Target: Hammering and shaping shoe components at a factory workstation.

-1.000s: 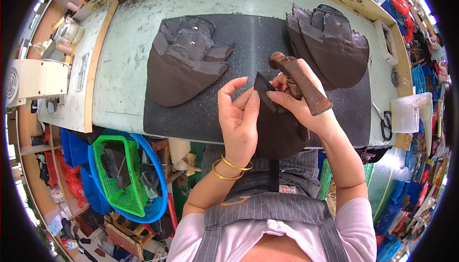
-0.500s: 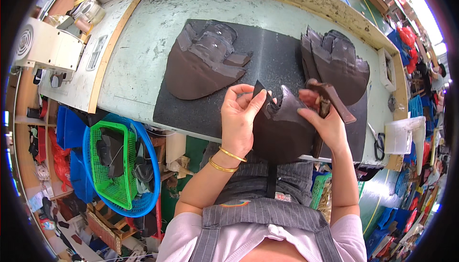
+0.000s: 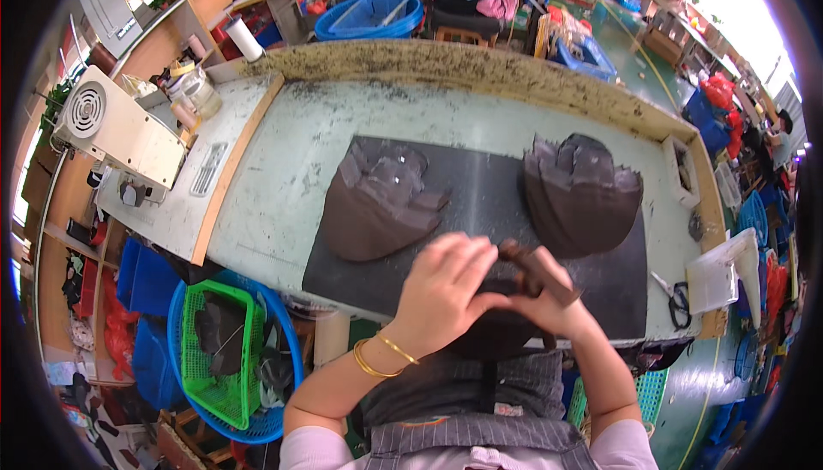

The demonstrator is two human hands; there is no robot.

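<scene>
A dark brown, leather-like piece (image 3: 484, 337) is held low at the near edge of the table, mostly hidden under my hands. My left hand (image 3: 441, 286) curls over its upper edge, fingers blurred, thumb toward the right thumb. In my right hand (image 3: 553, 309) is a brown hammer (image 3: 542, 274), gripped across the palm beside the same piece; that hand's fingers are partly covered by it. Two stacks of similar brown pieces with folded, jagged upper edges lie beyond: a left stack (image 3: 377, 213) and a right stack (image 3: 583, 200).
Both stacks rest on a black mat (image 3: 480, 178) on a pale worktable (image 3: 283, 187) with a raised back rim. Scissors (image 3: 677, 303) and a white container (image 3: 713, 274) are at the right. A white machine (image 3: 120, 127) stands left; a green basket (image 3: 250, 384) sits in a blue tub below.
The view has tipped up, showing more beyond the table, including a seated person. My left hand has moved rightward over the piece, close to my right hand, which still grips the hammer.
</scene>
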